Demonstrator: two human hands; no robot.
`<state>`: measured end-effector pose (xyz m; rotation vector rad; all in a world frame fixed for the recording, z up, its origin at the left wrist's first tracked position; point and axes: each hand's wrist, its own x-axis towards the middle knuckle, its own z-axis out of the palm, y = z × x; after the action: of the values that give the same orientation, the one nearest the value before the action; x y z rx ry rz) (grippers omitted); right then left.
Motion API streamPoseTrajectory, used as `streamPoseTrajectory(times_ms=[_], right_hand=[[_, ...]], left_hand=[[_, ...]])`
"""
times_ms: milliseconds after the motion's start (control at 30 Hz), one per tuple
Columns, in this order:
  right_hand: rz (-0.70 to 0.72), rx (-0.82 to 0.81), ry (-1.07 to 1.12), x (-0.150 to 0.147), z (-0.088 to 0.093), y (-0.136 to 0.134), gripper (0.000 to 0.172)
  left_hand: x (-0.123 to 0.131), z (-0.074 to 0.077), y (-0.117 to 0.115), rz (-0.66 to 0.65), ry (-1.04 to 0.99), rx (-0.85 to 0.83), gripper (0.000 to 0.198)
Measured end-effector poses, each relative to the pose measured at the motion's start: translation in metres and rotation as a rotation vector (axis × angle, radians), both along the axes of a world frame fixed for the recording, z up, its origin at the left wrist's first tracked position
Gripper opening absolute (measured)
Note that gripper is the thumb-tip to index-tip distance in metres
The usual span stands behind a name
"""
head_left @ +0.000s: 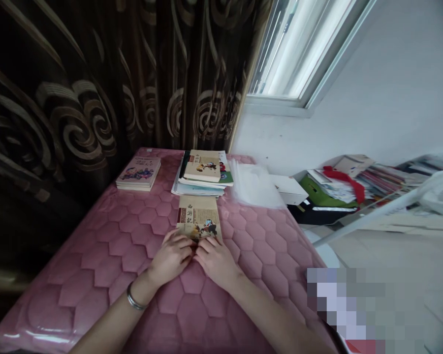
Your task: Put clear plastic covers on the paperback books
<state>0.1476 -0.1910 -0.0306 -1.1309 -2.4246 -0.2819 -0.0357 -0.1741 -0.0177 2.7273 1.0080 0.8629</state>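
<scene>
A beige book lies flat, cover up, on the pink quilted mattress, midway between its left and right edges; its far end comes right up to a stack of books, though whether the two touch is hard to tell. The left hand and the right hand meet at the book's near end, fingers bent and close together over its cover; the thumbs are mostly hidden, so I cannot tell whether either grips it; a silvery bracelet circles the left wrist.

The stack stands by the middle of the mattress's far edge, topped by a book with a similar cover; a smaller pile of books sits near the far left corner; translucent plastic lies at the far right corner, with a white box just beyond the right edge.
</scene>
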Motion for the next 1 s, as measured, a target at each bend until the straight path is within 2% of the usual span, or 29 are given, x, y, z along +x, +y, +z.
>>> streamPoseTrajectory(times_ms=[100,267,400,500,600,700,767,833,900,1000], right_hand=[[0.032,0.01,0.081,0.01,-0.003,0.0,0.006],[0.031,-0.053,0.207,0.047,-0.004,-0.01,0.017],[0.056,-0.107,0.252,0.066,-0.003,-0.013,0.023],[0.117,-0.204,0.287,0.073,0.005,-0.012,0.029],[0.149,-0.374,0.346,0.078,0.017,-0.01,0.033],[0.1,-0.496,0.429,0.074,0.025,0.001,0.021],[-0.016,-0.478,0.474,0.065,0.025,0.013,0.023],[-0.162,-0.42,0.488,0.054,0.023,0.028,0.026],[-0.275,-0.398,0.475,0.044,0.019,0.041,0.021],[-0.313,-0.435,0.459,0.037,0.015,0.053,0.016]], left_hand=[[-0.013,0.001,0.003,0.011,0.036,-0.064,0.016],[-0.034,0.006,0.011,0.041,0.009,-0.111,0.015],[-0.041,0.009,0.014,0.018,-0.034,-0.168,0.019],[-0.045,0.008,0.015,0.001,-0.077,-0.254,0.018],[-0.045,0.004,0.015,-0.009,-0.188,-0.409,0.014],[-0.041,0.001,0.017,0.02,-0.265,-0.521,0.006],[-0.034,0.002,0.02,0.117,-0.249,-0.533,0.011],[-0.026,0.004,0.024,0.296,-0.181,-0.545,0.017],[-0.018,0.008,0.028,0.488,-0.097,-0.578,0.014],[-0.01,0.013,0.035,0.645,-0.051,-0.659,0.016]])
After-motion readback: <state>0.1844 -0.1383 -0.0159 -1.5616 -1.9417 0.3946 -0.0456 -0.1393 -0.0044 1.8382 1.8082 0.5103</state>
